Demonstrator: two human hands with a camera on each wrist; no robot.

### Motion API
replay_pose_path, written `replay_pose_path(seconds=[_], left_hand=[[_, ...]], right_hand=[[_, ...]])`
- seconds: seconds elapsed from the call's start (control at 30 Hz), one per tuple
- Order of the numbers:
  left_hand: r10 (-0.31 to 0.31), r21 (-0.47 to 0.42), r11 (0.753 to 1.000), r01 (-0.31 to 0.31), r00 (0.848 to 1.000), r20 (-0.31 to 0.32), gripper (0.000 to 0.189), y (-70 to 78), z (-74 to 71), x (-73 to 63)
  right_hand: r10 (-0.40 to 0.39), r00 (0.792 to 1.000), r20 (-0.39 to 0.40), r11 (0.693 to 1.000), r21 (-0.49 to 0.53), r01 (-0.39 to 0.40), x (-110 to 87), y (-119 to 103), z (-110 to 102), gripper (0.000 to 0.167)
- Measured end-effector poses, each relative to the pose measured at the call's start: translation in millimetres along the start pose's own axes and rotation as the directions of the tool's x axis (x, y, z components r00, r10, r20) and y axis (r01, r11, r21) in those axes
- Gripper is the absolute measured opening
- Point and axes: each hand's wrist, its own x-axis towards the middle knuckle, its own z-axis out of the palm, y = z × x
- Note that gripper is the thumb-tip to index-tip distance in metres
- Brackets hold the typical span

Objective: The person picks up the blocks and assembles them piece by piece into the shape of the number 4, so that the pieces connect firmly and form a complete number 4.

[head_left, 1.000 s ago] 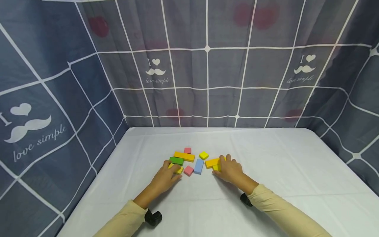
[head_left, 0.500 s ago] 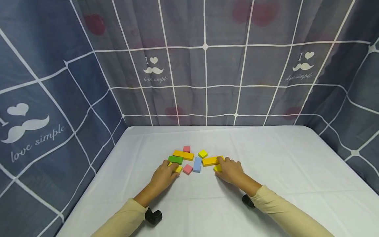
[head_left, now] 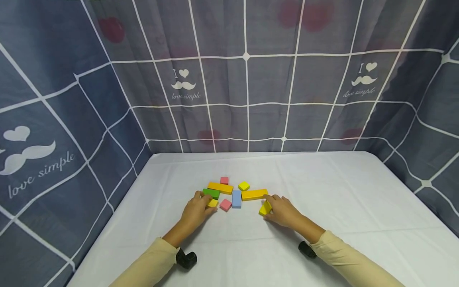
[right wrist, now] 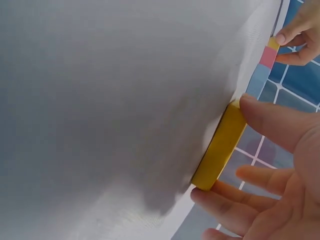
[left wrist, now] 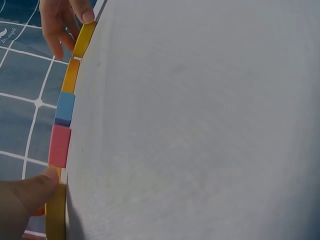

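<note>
My left hand grips a yellow block between thumb and fingers, at the left end of a loose group of blocks. A green block lies just beyond that one, and a pink block just to its right. At the other end, my right hand pinches a second yellow block by its two ends, thumb at one and a fingertip at the other. An orange block lies just beyond the right fingertips, its left end at a blue block.
Behind these lie another orange block, a small pink block and a small yellow block. All rest on a white-covered table. A grey checked curtain hangs along its back and sides.
The right-hand orange block has slid left to the blue block. My right hand has come off it and shifted right and nearer, turning the yellow block. The left hand stays nearly still.
</note>
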Motion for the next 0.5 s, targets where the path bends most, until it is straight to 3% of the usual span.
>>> replay_pose_path(seconds=[0.3, 0.5], left_hand=[[-0.047, 0.083, 0.995, 0.046, 0.999, 0.007, 0.057, -1.6, -5.6, -6.8], [-0.111, 0.082, 0.991, 0.108, 0.993, 0.027, 0.083, -6.6, -4.2, -6.6]], right_hand=[[-0.053, 0.999, 0.012, 0.998, 0.037, 0.053, -1.5, 3.0, 0.2, 0.068], [-0.05, 0.998, 0.031, 0.994, 0.101, 0.047, -2.8, 5.2, -1.6, 0.071]])
